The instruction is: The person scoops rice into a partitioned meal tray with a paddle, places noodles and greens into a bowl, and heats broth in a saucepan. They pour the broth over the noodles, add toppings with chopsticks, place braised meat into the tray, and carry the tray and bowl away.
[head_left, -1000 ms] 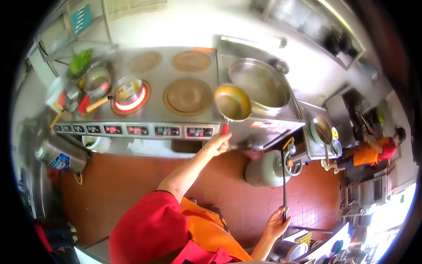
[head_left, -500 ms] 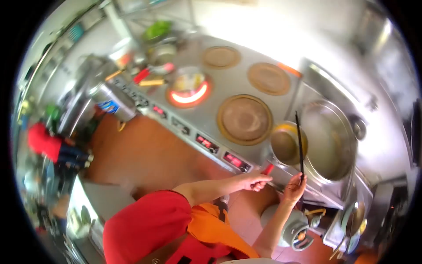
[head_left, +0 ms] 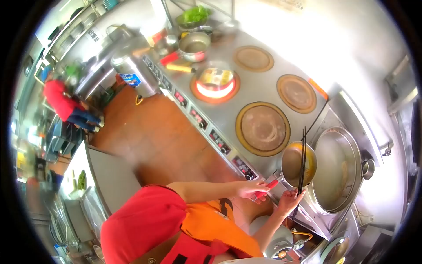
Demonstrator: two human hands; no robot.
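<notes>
My left hand (head_left: 252,190) is closed round the red handle (head_left: 266,189) of a small metal saucepan (head_left: 312,165). The saucepan sits at the stove's right edge, beside a big round pot (head_left: 357,167) of cloudy liquid. In my right hand (head_left: 290,202) is a pair of long dark chopsticks (head_left: 303,165), pointing up across the saucepan's mouth. Their tips are slightly apart, beyond its far rim. What lies inside the saucepan is hard to make out.
Round hot plates (head_left: 263,129) line the steel stove; one glows red under a pan (head_left: 214,75) with yellowish food. Another pan (head_left: 194,47), a bowl of greens (head_left: 195,15) and a steel canister (head_left: 136,72) stand farther left. A person in red (head_left: 61,99) stands far left. A gas cylinder (head_left: 272,237) is below me.
The whole view has shifted, with the stove now lower and farther right. My left hand's fingers have come further round the red handle. The chopsticks now show as two separate sticks.
</notes>
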